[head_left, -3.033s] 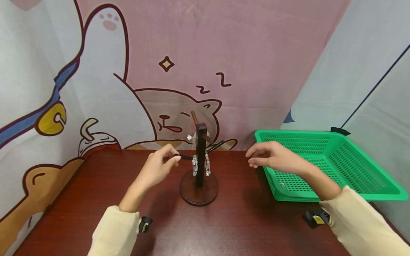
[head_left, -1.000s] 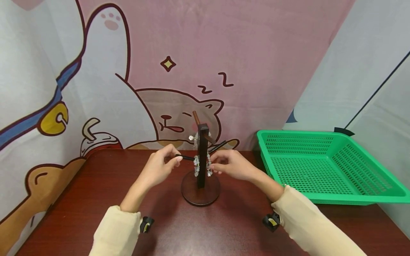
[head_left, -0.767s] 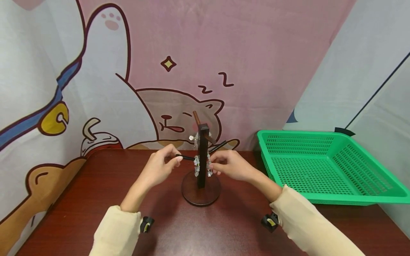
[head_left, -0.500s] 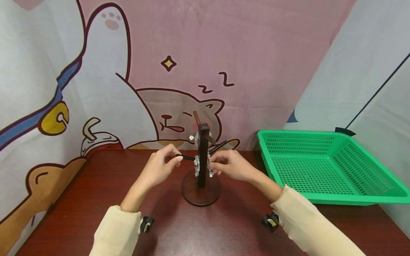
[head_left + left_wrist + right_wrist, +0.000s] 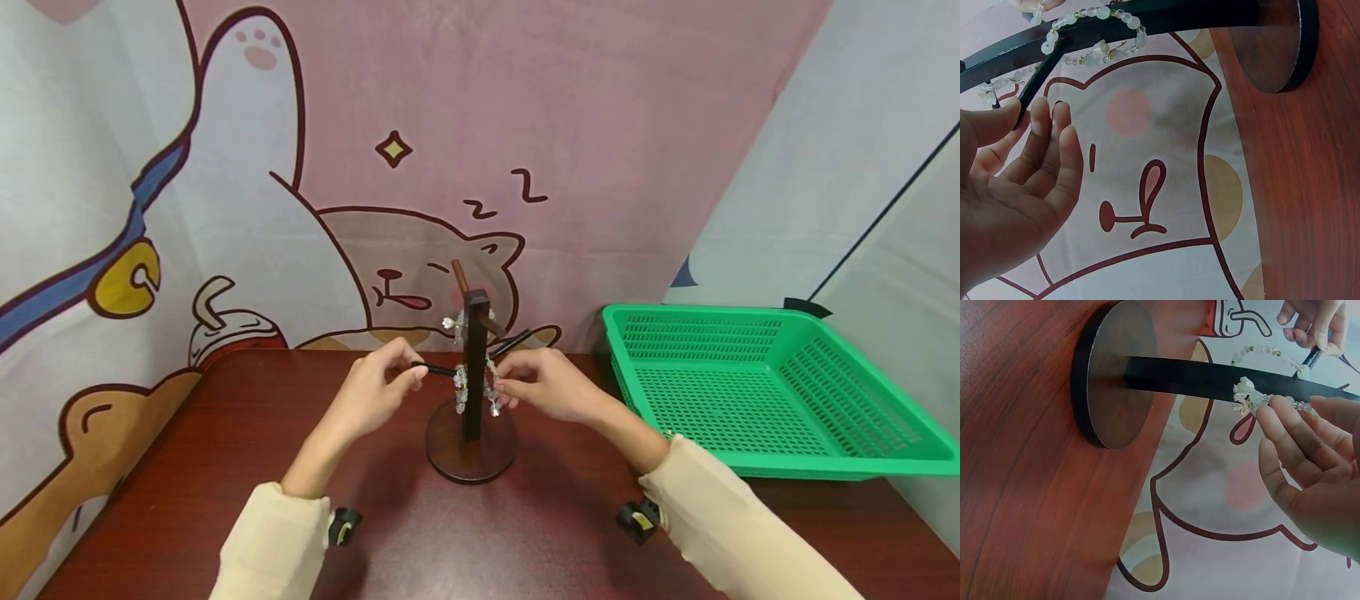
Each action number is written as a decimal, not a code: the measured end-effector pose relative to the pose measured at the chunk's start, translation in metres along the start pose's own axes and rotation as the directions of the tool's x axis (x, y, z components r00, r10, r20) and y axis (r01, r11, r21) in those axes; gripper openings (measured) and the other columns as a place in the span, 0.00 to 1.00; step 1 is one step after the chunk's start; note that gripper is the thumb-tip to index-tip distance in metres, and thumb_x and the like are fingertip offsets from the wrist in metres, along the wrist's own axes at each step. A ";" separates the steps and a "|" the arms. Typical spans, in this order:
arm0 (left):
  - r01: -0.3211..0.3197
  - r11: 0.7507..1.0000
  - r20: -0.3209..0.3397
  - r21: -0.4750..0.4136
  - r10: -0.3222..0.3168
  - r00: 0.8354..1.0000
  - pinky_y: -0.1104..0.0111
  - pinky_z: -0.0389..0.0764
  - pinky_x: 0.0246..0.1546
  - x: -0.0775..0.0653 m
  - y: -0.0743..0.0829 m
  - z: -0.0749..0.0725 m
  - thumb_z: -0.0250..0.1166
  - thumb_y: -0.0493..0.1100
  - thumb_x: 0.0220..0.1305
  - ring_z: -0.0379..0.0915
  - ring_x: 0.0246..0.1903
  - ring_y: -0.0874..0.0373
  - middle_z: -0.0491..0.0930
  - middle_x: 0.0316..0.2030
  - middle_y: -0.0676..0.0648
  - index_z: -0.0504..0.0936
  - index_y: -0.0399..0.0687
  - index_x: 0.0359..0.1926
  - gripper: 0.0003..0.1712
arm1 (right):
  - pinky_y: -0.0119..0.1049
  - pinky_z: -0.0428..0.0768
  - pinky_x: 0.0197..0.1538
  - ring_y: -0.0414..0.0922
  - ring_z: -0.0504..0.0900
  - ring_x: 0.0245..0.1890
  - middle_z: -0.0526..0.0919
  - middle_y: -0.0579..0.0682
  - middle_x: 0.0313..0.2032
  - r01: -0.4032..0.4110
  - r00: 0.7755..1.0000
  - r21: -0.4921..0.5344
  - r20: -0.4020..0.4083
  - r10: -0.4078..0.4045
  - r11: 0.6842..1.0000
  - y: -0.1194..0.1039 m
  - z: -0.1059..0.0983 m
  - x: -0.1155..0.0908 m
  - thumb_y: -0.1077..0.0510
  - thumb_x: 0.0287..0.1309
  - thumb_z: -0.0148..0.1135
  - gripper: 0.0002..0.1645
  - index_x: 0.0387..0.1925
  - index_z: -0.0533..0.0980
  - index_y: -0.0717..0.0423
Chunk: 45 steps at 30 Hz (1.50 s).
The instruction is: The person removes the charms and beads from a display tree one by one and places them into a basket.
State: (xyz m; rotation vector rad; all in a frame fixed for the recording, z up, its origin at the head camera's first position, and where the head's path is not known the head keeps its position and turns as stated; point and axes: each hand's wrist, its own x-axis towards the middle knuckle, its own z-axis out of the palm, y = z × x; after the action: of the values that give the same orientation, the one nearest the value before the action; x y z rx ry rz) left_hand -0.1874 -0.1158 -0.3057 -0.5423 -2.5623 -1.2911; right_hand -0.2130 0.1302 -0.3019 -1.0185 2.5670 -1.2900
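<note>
A dark wooden jewelry stand (image 5: 474, 375) with a round base rises from the table, its pegs sticking out to either side. My left hand (image 5: 375, 387) pinches the black left peg (image 5: 435, 368) between thumb and fingers. On that peg, close to the post, hangs a clear beaded bracelet (image 5: 1102, 12). Right of the post, my right hand (image 5: 551, 387) pinches another beaded bracelet (image 5: 1257, 399) with a white flower charm, which hangs down below the fingertips. The black right peg (image 5: 517, 340) slants up just above this hand. Higher on the post, more beads (image 5: 450, 323) with a flower charm show.
A green plastic basket (image 5: 738, 462) with perforated walls stands at the right, close to my right forearm. Behind the red-brown table (image 5: 247, 467) hangs a cartoon-printed cloth (image 5: 600, 150). Brown pegs (image 5: 459, 275) cross the top of the stand.
My right hand has come left from beside the basket to the right-hand bracelet and taken hold of it; the bracelet has shifted slightly right. My left hand stays on the peg.
</note>
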 end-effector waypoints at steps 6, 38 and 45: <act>-0.004 1.000 -0.009 0.008 0.005 1.000 0.66 0.67 0.25 0.000 0.000 0.000 0.61 0.35 0.59 0.69 0.24 0.60 0.76 0.22 0.51 0.75 0.44 0.29 0.03 | 0.35 0.77 0.29 0.48 0.81 0.24 0.82 0.51 0.23 -0.014 1.000 -0.003 -0.012 0.014 1.000 0.000 -0.004 -0.003 0.64 0.56 0.60 0.03 0.31 0.78 0.61; 0.018 1.000 0.001 0.008 -0.018 1.000 0.66 0.68 0.26 0.000 0.000 0.000 0.61 0.36 0.60 0.71 0.25 0.59 0.77 0.22 0.51 0.75 0.45 0.31 0.03 | 0.34 0.75 0.31 0.46 0.81 0.25 0.82 0.49 0.24 -0.041 0.997 -0.090 -0.065 0.035 0.995 -0.009 -0.031 -0.013 0.65 0.56 0.59 0.04 0.33 0.79 0.58; 0.006 1.000 -0.004 0.010 -0.006 1.000 0.66 0.68 0.26 0.000 -0.001 0.000 0.61 0.35 0.60 0.71 0.25 0.59 0.77 0.22 0.51 0.75 0.44 0.31 0.03 | 0.35 0.74 0.30 0.44 0.80 0.24 0.82 0.47 0.23 -0.033 0.995 -0.124 -0.095 0.021 0.992 -0.009 -0.037 -0.015 0.65 0.56 0.59 0.04 0.32 0.79 0.56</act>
State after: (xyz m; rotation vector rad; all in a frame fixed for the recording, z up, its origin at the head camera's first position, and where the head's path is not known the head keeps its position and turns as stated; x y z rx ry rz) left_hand -0.1877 -0.1160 -0.3064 -0.5300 -2.5679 -1.2797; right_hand -0.2105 0.1605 -0.2745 -0.9612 2.7538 -1.2108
